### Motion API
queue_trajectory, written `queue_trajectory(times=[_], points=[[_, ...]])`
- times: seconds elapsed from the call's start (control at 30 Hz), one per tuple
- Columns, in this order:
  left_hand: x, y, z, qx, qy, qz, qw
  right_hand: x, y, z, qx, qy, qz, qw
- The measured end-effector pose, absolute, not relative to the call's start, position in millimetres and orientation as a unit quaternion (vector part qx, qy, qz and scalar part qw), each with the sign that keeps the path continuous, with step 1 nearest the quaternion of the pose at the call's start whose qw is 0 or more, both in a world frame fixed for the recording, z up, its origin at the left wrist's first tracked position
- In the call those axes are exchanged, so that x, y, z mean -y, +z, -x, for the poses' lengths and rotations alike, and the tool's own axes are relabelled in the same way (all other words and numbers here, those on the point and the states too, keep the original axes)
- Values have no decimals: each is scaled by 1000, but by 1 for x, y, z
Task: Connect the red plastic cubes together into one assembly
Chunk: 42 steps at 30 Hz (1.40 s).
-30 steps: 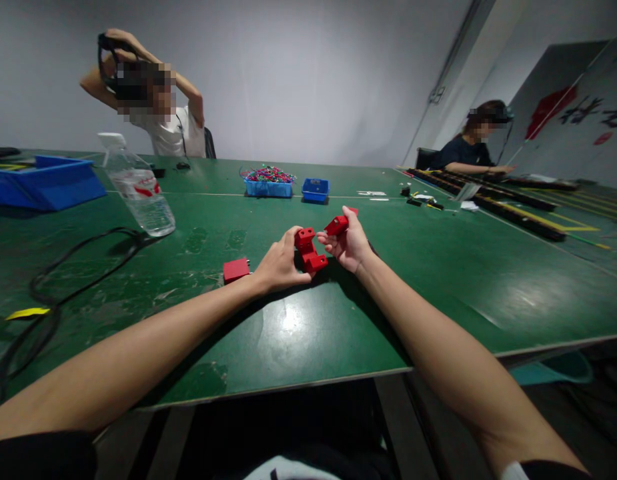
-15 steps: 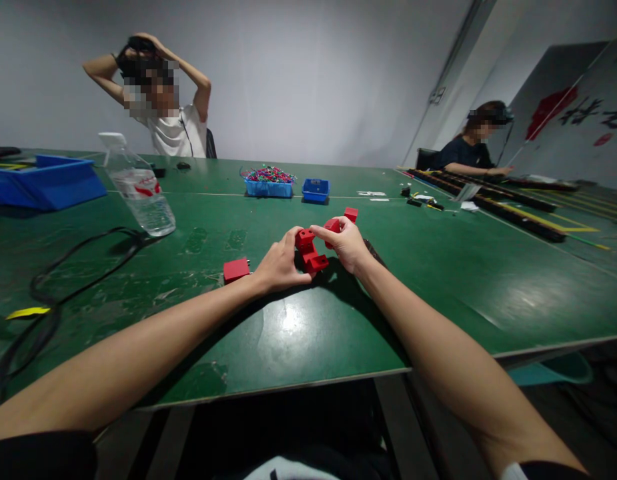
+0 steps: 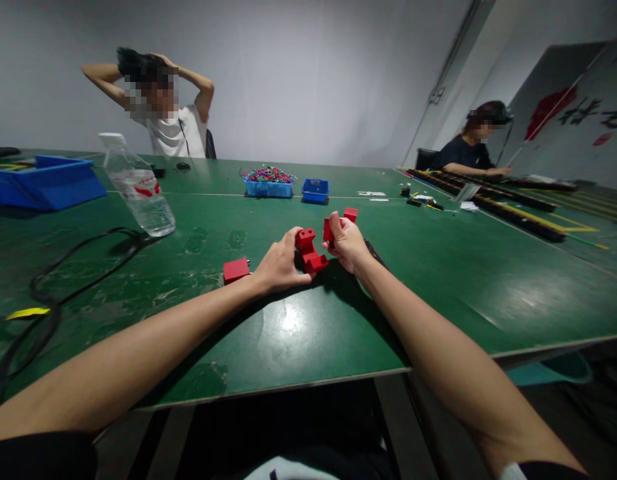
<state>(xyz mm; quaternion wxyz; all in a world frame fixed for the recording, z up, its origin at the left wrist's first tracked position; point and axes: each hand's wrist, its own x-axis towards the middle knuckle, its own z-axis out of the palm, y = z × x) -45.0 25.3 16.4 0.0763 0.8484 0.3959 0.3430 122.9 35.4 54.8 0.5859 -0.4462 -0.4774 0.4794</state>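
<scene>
Head | left hand (image 3: 279, 265): grip on notched block (image 3: 307, 249) | right hand (image 3: 350, 246): grip on red piece (image 3: 328, 231) (partly hidden)

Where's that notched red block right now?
Near the centre of the head view, the left hand grips the notched red block, just left of the red piece in the right hand.

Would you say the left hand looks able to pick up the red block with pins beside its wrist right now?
Probably not yet: the left hand is holding the notched red block. Nothing appears to lie on the red block with pins, so freeing the hand should suffice.
</scene>
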Motion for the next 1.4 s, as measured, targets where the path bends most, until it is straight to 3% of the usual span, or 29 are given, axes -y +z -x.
queue_trajectory(times=[0.53,0.8,0.97,1.4], points=[[-24,18,46,-450,330,-829,25,-31,58,-116,453,556,420,556],[-21,21,45,-457,335,-824,23,-30,67,-117,361,604,401,587],[-22,19,46,-456,337,-824,8,-28,68,-119,384,610,350,598],[-26,15,47,-406,365,-837,43,-31,59,-124,478,595,363,535]])
